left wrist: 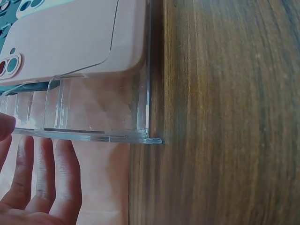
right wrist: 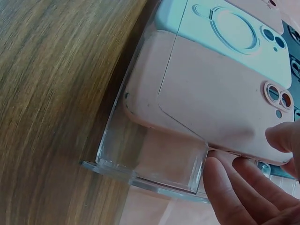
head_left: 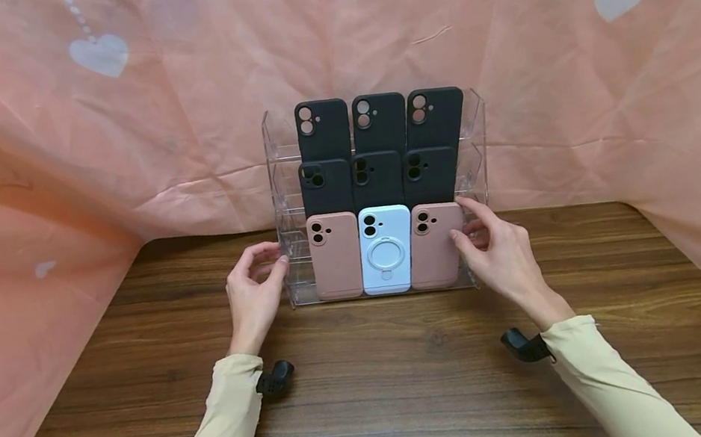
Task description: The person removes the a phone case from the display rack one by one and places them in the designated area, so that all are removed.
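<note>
The left hand [head_left: 250,294] pinches the side of the clear rack [head_left: 300,275]. The right hand [head_left: 503,254] pinches the right pink phone case [head_left: 434,247], in the rack's front row. A white phone case [head_left: 386,249] sits just beside it. Black phone cases [head_left: 379,182] stand behind. Pink cloth [head_left: 206,119] hangs at the back of the wooden tabletop [head_left: 384,395].

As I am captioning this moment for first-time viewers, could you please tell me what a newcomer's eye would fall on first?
Probably the lone white phone case, centred in the front row between two pink cases. Above and behind it, six black cases stand in two rows on a clear rack. The right hand holds the right pink case; the left hand is at the rack's left edge.
</note>
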The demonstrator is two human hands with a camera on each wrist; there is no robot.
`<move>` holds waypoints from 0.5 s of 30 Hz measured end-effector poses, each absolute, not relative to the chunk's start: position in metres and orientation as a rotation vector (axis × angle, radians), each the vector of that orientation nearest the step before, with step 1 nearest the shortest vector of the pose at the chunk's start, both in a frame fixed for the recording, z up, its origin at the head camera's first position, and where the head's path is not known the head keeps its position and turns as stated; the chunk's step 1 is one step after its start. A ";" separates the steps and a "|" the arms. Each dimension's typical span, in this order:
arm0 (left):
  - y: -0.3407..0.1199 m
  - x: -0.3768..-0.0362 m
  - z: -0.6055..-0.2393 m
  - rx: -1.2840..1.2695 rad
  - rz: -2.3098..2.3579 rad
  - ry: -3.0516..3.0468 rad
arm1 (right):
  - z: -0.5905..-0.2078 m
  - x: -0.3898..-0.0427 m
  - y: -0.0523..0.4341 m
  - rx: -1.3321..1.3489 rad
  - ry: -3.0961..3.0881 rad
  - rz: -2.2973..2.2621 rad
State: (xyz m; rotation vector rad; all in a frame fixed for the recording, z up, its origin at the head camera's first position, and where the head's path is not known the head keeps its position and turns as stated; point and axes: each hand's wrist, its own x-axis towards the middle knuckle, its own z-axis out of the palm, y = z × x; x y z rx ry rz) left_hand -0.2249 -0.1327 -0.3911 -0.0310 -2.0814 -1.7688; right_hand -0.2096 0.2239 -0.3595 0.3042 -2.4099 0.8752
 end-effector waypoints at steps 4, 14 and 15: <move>-0.132 -0.224 -0.390 -0.027 -1.766 -2.086 | -0.362 -0.210 0.223 0.292 -2.368 0.894; -0.132 -0.224 -0.390 -0.029 -1.758 -2.087 | -0.362 -0.207 0.224 0.313 -2.221 1.298; -0.132 -0.224 -0.390 -0.026 -1.756 -2.089 | -0.362 -0.206 0.224 0.320 -2.219 1.318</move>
